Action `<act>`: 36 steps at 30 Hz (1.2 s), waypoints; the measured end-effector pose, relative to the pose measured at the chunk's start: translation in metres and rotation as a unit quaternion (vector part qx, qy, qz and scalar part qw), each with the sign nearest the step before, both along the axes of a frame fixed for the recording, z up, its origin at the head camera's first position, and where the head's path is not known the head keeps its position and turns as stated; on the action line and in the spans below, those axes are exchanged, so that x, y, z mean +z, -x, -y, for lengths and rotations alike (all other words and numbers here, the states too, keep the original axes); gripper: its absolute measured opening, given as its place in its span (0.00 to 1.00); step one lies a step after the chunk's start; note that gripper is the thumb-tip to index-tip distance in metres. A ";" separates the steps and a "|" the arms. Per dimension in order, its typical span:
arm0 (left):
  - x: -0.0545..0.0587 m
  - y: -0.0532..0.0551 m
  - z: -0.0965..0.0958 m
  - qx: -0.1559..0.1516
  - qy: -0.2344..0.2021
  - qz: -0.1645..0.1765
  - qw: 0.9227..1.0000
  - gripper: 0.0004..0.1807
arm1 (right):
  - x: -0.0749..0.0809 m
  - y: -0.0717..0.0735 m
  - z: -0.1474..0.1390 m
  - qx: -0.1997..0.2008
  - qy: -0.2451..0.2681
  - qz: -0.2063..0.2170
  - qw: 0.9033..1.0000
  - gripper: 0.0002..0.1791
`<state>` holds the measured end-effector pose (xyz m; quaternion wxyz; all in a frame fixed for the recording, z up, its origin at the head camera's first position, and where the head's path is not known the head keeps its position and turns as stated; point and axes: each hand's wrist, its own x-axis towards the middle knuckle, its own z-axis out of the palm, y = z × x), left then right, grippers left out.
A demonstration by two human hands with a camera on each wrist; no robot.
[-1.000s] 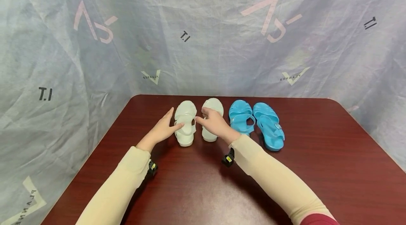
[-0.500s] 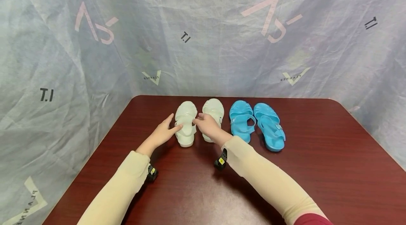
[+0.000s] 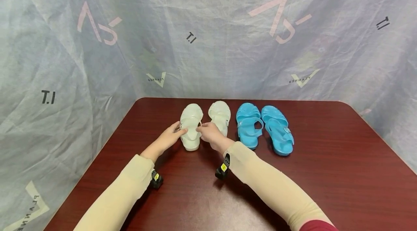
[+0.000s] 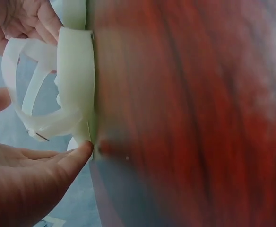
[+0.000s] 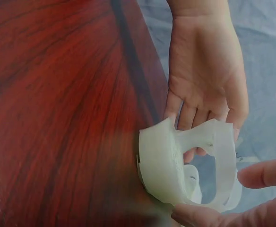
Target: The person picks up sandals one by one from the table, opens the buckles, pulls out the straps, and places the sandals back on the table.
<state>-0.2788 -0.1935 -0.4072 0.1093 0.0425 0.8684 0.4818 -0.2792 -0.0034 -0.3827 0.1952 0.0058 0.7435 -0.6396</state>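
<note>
Left hand (image 3: pixel 167 138), part-open, touches white sandal (image 3: pixel 192 123); right hand (image 3: pixel 213 135) likewise.

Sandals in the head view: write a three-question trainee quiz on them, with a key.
1. Multiple choice. Where is the left white sandal?
A) Right of both blue sandals
B) Between the left hand and the right hand
C) On the floor

2. True or false. In the head view, the blue sandals are to the right of the right white sandal.

3. Count. How many sandals does the head view show?

Key: 1. B; 2. True; 3. Four
</note>
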 end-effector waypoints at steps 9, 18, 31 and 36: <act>-0.001 -0.002 -0.008 0.039 -0.114 0.064 0.991 0.41 | -0.003 -0.004 0.003 -0.004 0.009 0.014 1.000 0.29; 0.000 -0.002 -0.010 0.053 -0.143 0.079 0.985 0.39 | -0.006 -0.004 0.006 -0.028 0.036 0.015 0.999 0.28; 0.000 -0.001 -0.012 0.061 -0.138 0.082 0.985 0.35 | -0.010 -0.001 0.005 -0.037 0.058 0.022 0.997 0.25; 0.000 0.001 -0.008 0.048 -0.131 0.091 0.986 0.36 | -0.011 -0.002 0.006 -0.040 0.064 0.029 0.997 0.25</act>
